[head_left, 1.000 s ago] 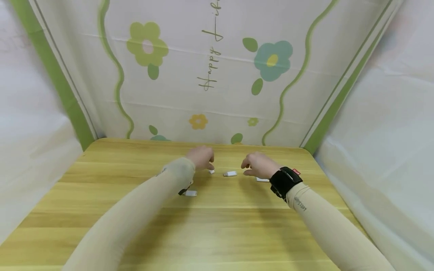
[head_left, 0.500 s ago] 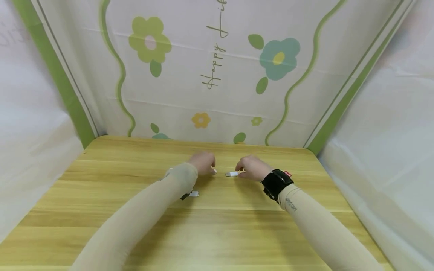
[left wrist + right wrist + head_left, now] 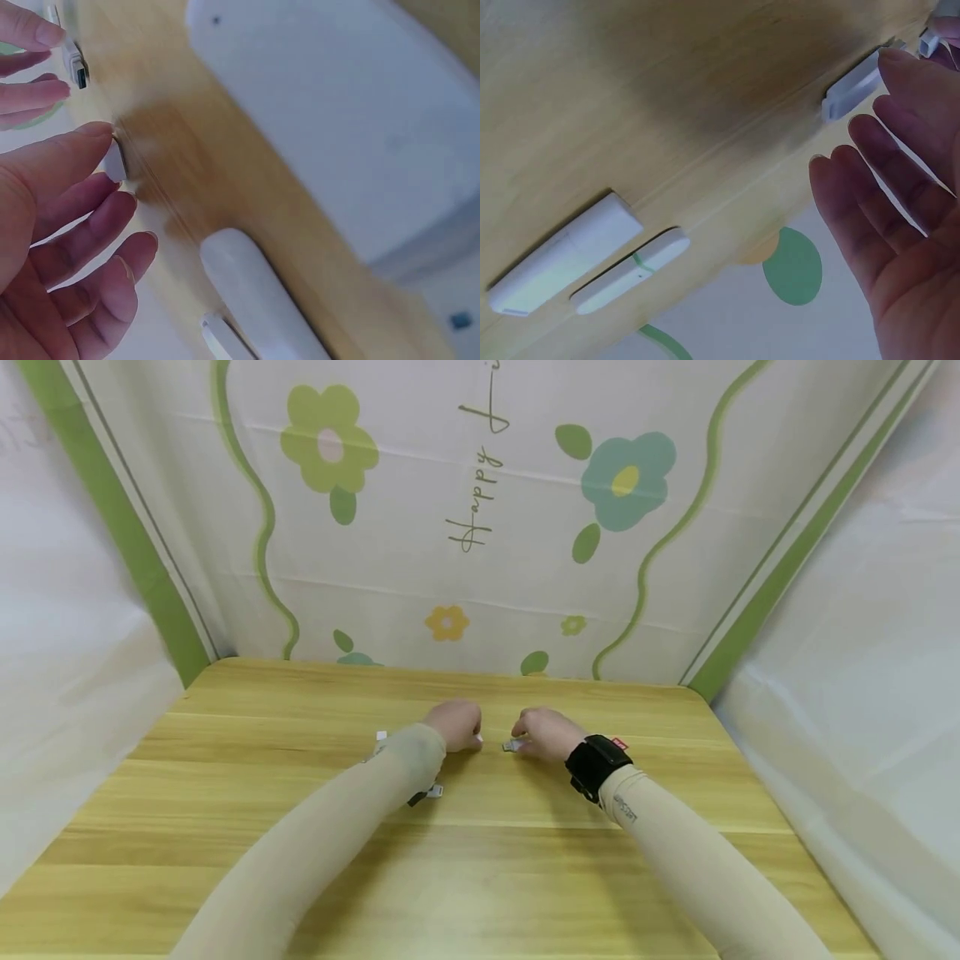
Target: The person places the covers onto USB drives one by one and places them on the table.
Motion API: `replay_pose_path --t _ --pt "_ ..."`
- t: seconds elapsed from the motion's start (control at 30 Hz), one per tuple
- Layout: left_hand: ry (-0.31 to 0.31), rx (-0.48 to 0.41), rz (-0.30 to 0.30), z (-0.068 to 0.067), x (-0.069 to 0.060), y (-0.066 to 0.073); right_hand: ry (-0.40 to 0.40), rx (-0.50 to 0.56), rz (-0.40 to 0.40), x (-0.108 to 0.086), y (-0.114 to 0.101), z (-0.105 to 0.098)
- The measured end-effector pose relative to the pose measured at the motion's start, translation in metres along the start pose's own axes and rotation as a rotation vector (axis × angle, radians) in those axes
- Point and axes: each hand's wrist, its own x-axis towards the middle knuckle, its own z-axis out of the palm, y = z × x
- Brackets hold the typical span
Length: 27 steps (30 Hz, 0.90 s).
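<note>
A small white piece [image 3: 114,161] is pinched between the thumb and fingers of my left hand [image 3: 454,724], low over the table. To its right, a white USB stick [image 3: 513,746] with a metal plug lies on the wood, the plug pointing toward the left hand. My right hand [image 3: 551,733] is at the stick's other end. In the right wrist view the thumb overlaps the stick [image 3: 851,88], while the other fingers of the right hand [image 3: 907,187] are spread and loosely bent; contact with the stick is unclear.
Two white sticks [image 3: 566,251] [image 3: 634,270] lie beside the right hand, one with a green band. A large blurred white object [image 3: 345,127], a rounded white one [image 3: 255,292] and a small white one [image 3: 223,337] show near the left wrist. A patterned cloth [image 3: 405,527] hangs behind the table.
My right hand has moved left to the USB stick, its fingers now around the near end. My left hand has shifted slightly right with the white piece. The head view has moved slightly.
</note>
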Motion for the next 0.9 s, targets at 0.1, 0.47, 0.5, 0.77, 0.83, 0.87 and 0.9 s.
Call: replay_pose_path --t 0.1,0.47,0.5,0.77,0.83,0.87,0.9 --pt "0.001 -0.001 0.008 0.000 0.002 0.002 0.011 -0.001 -0.019 0.001 0.003 0.003" --pt "-0.036 -0.011 0.048 -0.001 0.003 0.009 -0.008 0.053 0.002 -0.001 -0.004 0.003" --pt "-0.039 -0.014 0.051 -0.002 0.002 0.010 -0.011 0.054 0.015 -0.002 -0.006 0.003" --pt "-0.072 -0.033 0.072 -0.010 -0.012 0.019 0.024 0.075 0.066 -0.021 -0.015 -0.005" --pt "-0.067 -0.033 0.087 -0.012 -0.017 0.020 0.044 0.081 0.063 -0.029 -0.018 -0.009" --pt "-0.065 -0.041 0.094 -0.013 -0.019 0.020 0.052 0.080 0.062 -0.033 -0.021 -0.012" --pt "-0.063 -0.048 0.105 -0.014 -0.022 0.021 0.062 0.075 0.056 -0.037 -0.023 -0.014"
